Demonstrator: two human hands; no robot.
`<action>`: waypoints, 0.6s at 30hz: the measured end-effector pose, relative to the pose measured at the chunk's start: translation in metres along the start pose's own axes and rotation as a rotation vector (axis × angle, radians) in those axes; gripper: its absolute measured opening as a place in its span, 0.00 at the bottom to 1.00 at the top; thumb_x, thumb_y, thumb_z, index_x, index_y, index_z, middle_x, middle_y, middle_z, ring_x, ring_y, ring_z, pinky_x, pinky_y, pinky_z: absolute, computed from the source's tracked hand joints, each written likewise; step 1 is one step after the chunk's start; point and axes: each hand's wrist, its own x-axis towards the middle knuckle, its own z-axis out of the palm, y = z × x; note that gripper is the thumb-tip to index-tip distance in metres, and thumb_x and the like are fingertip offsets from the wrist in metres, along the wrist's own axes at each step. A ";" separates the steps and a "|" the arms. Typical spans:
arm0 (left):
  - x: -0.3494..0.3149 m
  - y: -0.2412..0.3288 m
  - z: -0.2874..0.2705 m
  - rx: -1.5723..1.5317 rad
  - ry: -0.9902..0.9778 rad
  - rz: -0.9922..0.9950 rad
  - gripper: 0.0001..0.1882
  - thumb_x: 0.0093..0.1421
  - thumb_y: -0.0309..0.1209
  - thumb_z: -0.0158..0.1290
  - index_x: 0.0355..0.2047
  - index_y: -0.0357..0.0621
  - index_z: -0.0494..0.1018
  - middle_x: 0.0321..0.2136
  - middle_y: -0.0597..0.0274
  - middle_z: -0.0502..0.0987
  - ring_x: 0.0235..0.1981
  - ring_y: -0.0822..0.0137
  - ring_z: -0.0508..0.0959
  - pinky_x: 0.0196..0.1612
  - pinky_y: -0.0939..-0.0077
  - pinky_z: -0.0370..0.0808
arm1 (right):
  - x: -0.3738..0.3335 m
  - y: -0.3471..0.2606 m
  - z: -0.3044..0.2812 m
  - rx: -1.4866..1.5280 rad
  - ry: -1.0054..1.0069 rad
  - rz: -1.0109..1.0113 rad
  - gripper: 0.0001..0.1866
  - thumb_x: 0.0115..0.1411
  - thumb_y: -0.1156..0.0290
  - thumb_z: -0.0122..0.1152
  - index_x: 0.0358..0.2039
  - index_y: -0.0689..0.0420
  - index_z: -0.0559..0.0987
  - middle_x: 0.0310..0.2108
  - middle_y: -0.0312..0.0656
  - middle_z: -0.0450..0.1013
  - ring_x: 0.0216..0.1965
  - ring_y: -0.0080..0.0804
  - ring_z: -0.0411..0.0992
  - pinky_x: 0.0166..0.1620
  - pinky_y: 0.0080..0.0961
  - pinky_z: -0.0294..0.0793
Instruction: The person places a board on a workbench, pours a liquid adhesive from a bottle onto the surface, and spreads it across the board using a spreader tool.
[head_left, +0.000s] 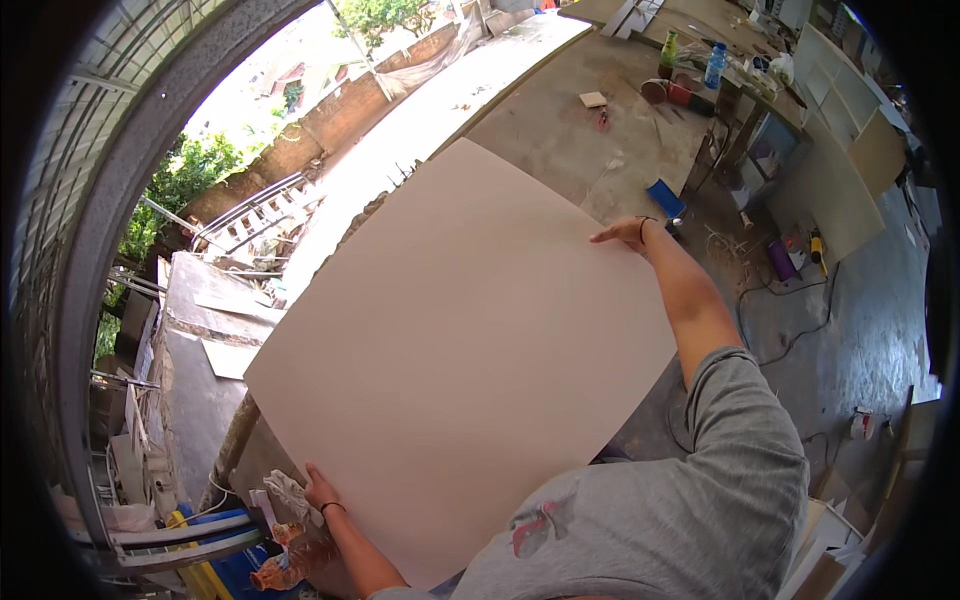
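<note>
A large, flat, off-white board (460, 340) spans the middle of the view, tilted cornerwise, with its near part against my grey shirt. My right hand (628, 234) grips its far right edge, thumb laid over the top face and the other fingers mostly hidden. At the near left edge my left hand (320, 488) holds the board too, its thumb side showing and the fingers partly out of sight beneath. Both wrists carry a thin dark band. What lies under the board is hidden.
A wooden worktop (560, 125) extends beyond the board. On it are a green bottle (668, 52), a blue bottle (715, 65) and a small blue object (665, 198). Cables (800, 350) trail over the floor at right. Pale panels (830, 170) stand farther right. A metal-framed opening (90, 250) lies left.
</note>
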 end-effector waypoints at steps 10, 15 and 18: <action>0.004 0.052 0.028 -0.167 -0.124 0.077 0.41 0.50 0.63 0.49 0.30 0.25 0.75 0.26 0.51 0.78 0.29 0.59 0.78 0.33 0.67 0.75 | 0.001 0.056 -0.033 -0.157 0.198 -0.098 0.42 0.38 0.43 0.69 0.49 0.57 0.73 0.50 0.44 0.68 0.49 0.36 0.66 0.51 0.33 0.63; -0.012 0.101 0.028 -0.267 -0.157 0.192 0.40 0.51 0.62 0.48 0.31 0.25 0.75 0.27 0.51 0.78 0.30 0.59 0.78 0.34 0.67 0.75 | -0.061 0.086 -0.034 -0.051 0.389 -0.215 0.43 0.38 0.41 0.68 0.49 0.58 0.73 0.50 0.44 0.68 0.51 0.37 0.66 0.51 0.31 0.64; -0.022 0.132 0.033 -0.338 -0.213 0.279 0.40 0.52 0.62 0.47 0.31 0.25 0.75 0.28 0.50 0.78 0.30 0.59 0.78 0.34 0.67 0.75 | -0.092 0.126 -0.042 0.087 0.480 -0.274 0.38 0.39 0.42 0.67 0.45 0.57 0.76 0.42 0.40 0.72 0.43 0.31 0.70 0.46 0.25 0.67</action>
